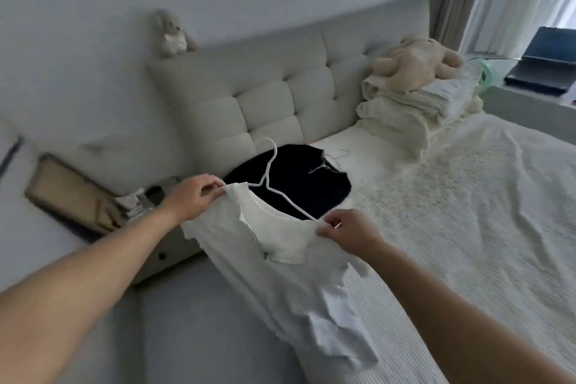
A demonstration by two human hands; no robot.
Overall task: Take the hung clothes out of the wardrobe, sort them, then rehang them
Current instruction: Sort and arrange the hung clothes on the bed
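Note:
A white top (280, 277) on a thin white hanger (268, 174) hangs over the bed's near edge. My left hand (194, 196) pinches its left shoulder and my right hand (346, 234) pinches its right shoulder, holding the neckline spread. The hanger's hook points up and away from me. Behind it a dark garment (299, 184) lies flat on the bed (467, 196) on a second pale hanger (338, 155) whose hook pokes out at its far side.
A stack of folded cream bedding (408, 112) with a plush toy (414, 65) sits by the padded headboard (274, 93). A laptop (545, 62) stands at the far right by the curtains. A wooden tray (68, 193) with small items lies on the left.

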